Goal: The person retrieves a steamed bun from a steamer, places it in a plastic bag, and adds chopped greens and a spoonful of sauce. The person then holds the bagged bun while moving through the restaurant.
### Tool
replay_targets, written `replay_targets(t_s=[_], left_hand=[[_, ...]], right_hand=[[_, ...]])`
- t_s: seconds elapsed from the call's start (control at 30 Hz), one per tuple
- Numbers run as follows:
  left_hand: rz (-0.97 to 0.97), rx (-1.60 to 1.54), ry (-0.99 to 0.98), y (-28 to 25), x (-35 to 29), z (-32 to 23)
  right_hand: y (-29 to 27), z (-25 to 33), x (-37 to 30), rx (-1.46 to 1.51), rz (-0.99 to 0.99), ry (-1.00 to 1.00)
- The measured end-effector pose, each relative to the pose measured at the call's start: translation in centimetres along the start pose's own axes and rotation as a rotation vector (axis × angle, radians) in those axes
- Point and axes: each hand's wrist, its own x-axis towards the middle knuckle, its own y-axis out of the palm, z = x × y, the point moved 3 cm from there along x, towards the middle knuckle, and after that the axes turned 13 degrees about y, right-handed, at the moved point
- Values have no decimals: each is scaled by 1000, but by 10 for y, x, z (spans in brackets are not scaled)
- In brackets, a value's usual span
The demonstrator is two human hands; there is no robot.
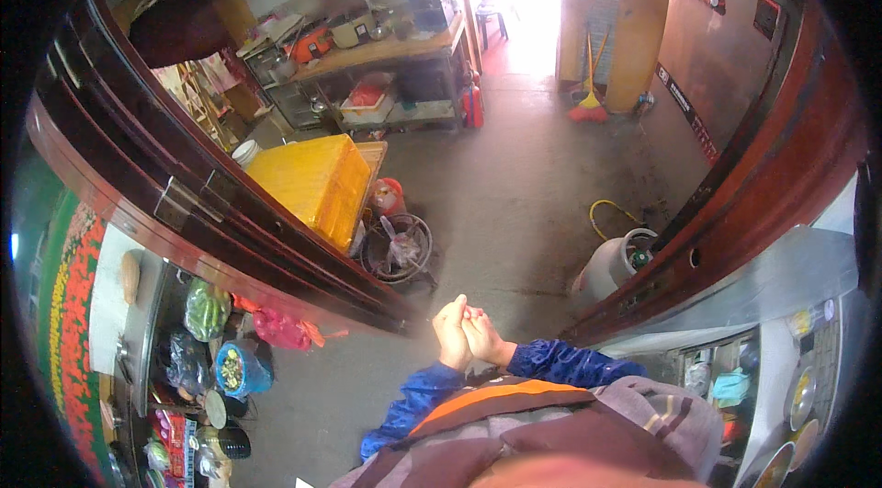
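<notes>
My left hand (451,334) and my right hand (487,339) are pressed together in front of my body, at the sill of a doorway. Both have their fingers curled in, the left thumb on top. Whatever may lie between them is hidden. Blue sleeves cover both forearms. Nothing else touches the hands. Beyond them to the left, a round metal frame (425,254) stands on the floor with a clear plastic bag (402,249) in it. To the right, a grey gas cylinder (599,277) sits behind the door frame.
Dark door frames (671,281) rise on both sides. A yellow box (312,185) and a red bucket (389,197) stand ahead left. Farther off are a workbench (404,49), a fire extinguisher (472,105) and a broom (589,104). A blue bin (257,370) stands near left.
</notes>
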Motion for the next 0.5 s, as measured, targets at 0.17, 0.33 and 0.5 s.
replay_targets(t_s=[0.17, 0.33, 0.5], left_hand=[[-74, -31, -158, -3, 7, 0], [21, -87, 79, 10, 13, -8], [557, 989, 755, -3, 3, 4]], right_hand=[[-6, -23, -3, -204, 80, -159], [1, -45, 10, 793, 232, 666], [-5, 5, 25, 1194, 208, 855]])
